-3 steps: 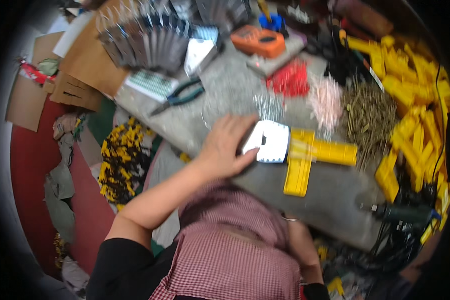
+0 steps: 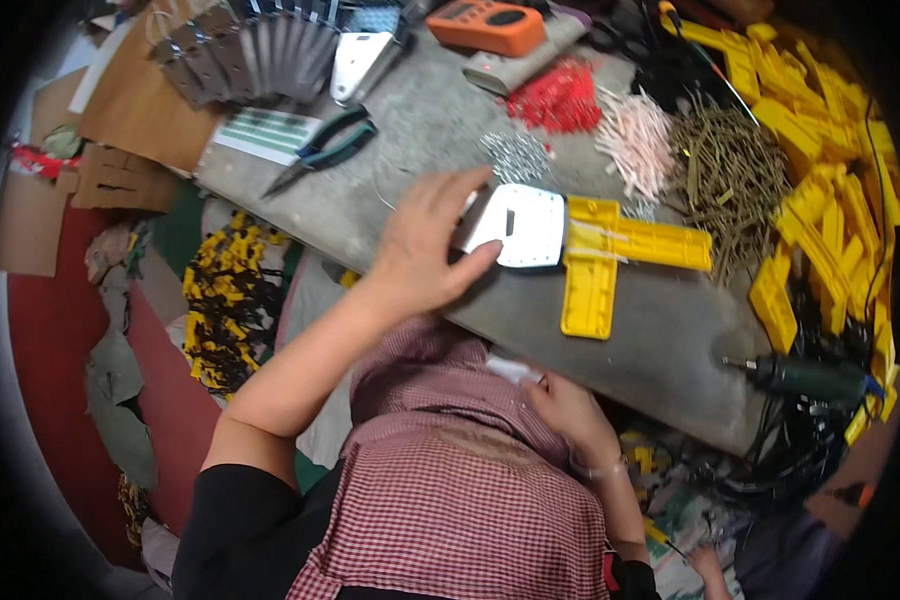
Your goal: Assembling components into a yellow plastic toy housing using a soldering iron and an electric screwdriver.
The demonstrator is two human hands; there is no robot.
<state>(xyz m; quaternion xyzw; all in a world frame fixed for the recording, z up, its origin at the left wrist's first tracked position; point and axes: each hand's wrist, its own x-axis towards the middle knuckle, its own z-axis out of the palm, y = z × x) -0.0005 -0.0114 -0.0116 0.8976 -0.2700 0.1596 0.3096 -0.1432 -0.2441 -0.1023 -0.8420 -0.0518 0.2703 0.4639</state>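
Note:
My left hand (image 2: 422,242) grips the left end of a shiny white plate (image 2: 530,228) with a slot in it, thumb on the near side and fingers along the far side. The plate joins a yellow plastic piece (image 2: 592,295) with two ribbed arms, one pointing right and one toward me. Thin pale strands cross the yellow piece. Below the bench's front edge, in front of the checked apron, my right hand (image 2: 578,420) pinches a small white piece (image 2: 513,369), whose kind I cannot make out.
Pliers (image 2: 325,148), silver screws (image 2: 515,158), red bits (image 2: 558,95), pale pink sticks (image 2: 638,145) and brown pieces (image 2: 730,175) lie beyond. Yellow parts (image 2: 820,240) heap at right, near a dark green power tool (image 2: 805,378). Another person's hand (image 2: 708,562) shows lower right.
My right hand, mostly hidden before, has come up into sight with the small white piece. The bench things have shifted upward in the picture; my left hand keeps its grip on the plate.

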